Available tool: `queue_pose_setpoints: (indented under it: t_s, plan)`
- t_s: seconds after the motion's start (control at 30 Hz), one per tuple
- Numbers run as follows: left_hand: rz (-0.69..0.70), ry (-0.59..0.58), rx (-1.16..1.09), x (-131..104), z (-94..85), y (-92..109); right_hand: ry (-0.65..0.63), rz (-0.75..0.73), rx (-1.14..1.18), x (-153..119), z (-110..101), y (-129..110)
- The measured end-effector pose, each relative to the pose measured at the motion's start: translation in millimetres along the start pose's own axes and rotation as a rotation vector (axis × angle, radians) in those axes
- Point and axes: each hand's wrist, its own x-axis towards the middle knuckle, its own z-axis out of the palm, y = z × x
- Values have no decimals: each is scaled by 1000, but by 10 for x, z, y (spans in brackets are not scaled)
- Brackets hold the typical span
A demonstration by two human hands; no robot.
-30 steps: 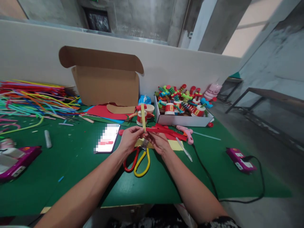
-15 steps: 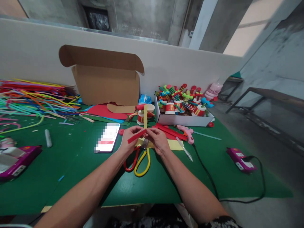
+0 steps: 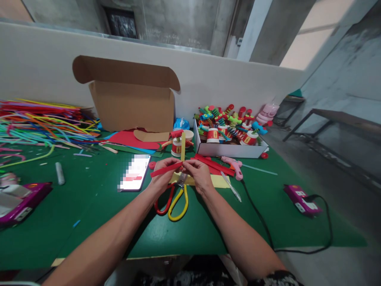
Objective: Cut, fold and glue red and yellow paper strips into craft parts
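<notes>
My left hand [image 3: 162, 174] and my right hand [image 3: 197, 173] meet over the table, fingertips pinched together where two paper strips cross. The red paper strip [image 3: 163, 171] slants out leftward over my left hand. Away from me rises the yellow paper strip [image 3: 183, 147]. My fingers cover the spot where the strips meet. Beneath my hands lie scissors [image 3: 177, 204] with one red and one yellow handle, blades partly hidden. Under them is a pale yellow paper piece [image 3: 220, 181]. Red paper strips [image 3: 214, 165] rest just beyond my right hand.
At right are a pink glue gun [image 3: 233, 167] with a black cord, a pen [image 3: 235, 192] and a purple power block [image 3: 302, 200]. A white box [image 3: 232, 151] holds paper-cup figures. Phone [image 3: 135, 172], cardboard box [image 3: 133, 105] and pipe cleaners [image 3: 44, 127] lie leftward.
The red strip's free end has swung left and now lies flatter, with more of it showing past my left hand. Both hands stay pinched at nearly the same place.
</notes>
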Motion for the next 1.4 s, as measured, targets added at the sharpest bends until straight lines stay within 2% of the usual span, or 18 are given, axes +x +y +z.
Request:
queue_pose_setpoints:
  t_s: [0.13,0.23,0.33,0.43,0.63,0.83,0.9,1.0,1.1,1.3,1.4]
  plan:
    - [22,-10,7,-11,2,13,16,-20,-38,12,-10,-14]
    - [-54,-4,-24,-12,8,28,63,-27,-18,36,-26,-16]
    - [-124,-85,-135,1,18,35,100,-34,27,53,-34,-11]
    - [-127,-112,-202,16,25,23,55,-23,30,45,-25,5]
    - [-168,17,-87,11,-8,17,-19,-22,-76,9,-6,24]
    - [-61,28,127,10,-47,27,-58,9,-161,33,-54,-36]
    - [-64,5,65,23,-44,18,-58,-4,-147,40,-63,-45]
    - [-100,-73,-178,43,-30,21,-28,-7,-77,41,-62,-42]
    - [-105,-92,-332,52,-21,38,-4,-6,-47,34,-48,-27]
    - [-99,-73,-203,62,-34,2,-19,6,-69,28,-23,12]
    - [-131,-89,-265,51,-22,7,8,-3,-55,39,-26,24]
